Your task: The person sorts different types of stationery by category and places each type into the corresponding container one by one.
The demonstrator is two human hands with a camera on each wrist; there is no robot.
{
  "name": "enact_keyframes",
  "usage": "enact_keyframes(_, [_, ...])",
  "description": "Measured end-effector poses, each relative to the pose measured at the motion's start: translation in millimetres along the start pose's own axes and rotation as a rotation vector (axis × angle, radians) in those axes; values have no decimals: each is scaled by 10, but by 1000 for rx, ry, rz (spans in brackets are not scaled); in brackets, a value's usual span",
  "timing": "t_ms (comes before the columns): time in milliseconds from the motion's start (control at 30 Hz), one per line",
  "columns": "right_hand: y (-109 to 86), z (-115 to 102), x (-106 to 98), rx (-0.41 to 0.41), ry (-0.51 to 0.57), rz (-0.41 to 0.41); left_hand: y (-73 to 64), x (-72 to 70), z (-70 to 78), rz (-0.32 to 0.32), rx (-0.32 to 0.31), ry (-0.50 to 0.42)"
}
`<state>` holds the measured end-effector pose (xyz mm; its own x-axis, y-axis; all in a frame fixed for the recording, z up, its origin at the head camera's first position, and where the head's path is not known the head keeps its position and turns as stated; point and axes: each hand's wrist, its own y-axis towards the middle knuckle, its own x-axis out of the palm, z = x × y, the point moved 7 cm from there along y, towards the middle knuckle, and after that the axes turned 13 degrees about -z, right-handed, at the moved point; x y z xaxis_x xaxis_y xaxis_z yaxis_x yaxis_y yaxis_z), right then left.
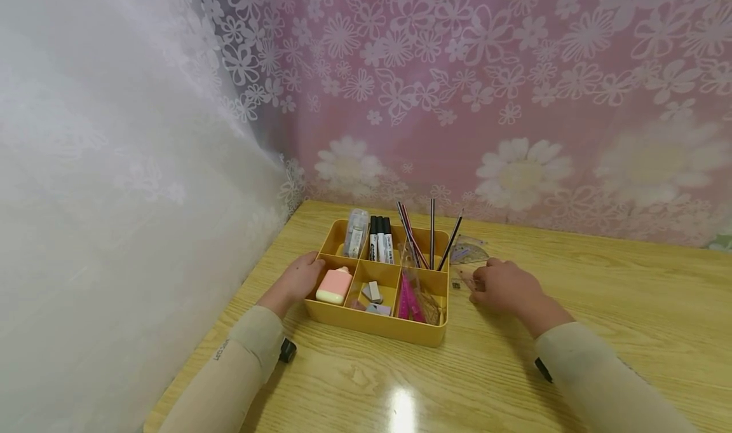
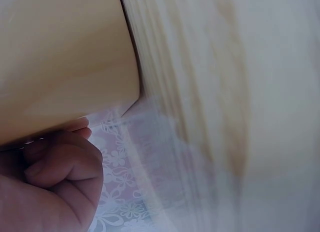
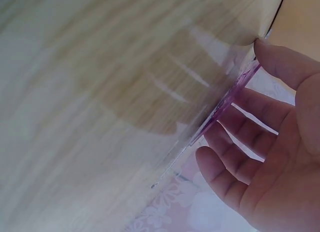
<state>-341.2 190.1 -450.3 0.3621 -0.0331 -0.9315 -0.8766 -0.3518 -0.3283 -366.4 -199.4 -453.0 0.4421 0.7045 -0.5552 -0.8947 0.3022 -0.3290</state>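
Note:
A yellow desk organizer [image 1: 374, 325] with several compartments stands on the table. My left hand [image 1: 302, 277] grips its left wall, fingers bent at the edge in the left wrist view. To its right, my right hand [image 1: 506, 287] reaches down with spread, slightly bent fingers, fingertips right at a clear set square [image 1: 466, 279] lying flat. Beyond that lies a clear protractor [image 1: 469, 253]. A purplish transparent edge [image 3: 225, 107] shows at the fingertips in the right wrist view. The organizer holds a pink-and-cream bottle [image 1: 334, 285], erasers [image 1: 374, 291], and pink and clear rulers [image 1: 407, 299].
The organizer's back row carries a clear case [image 1: 356, 233], black-capped markers [image 1: 380, 239] and several upright pencils [image 1: 432, 233]. A whitish translucent sheet [image 1: 114, 166] hangs along the left, and a pink flowered curtain [image 1: 434, 128] behind. The wood-grain table [image 1: 600, 293] extends right.

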Motion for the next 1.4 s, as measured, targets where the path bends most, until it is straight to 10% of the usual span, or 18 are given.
enact_keyframes(867, [-161, 59, -218, 34, 92, 66, -3, 3, -7, -1, 17, -6])
enact_keyframes(1400, [-683, -417, -708, -125, 534, 305, 8, -5, -8, 0, 9, -7])
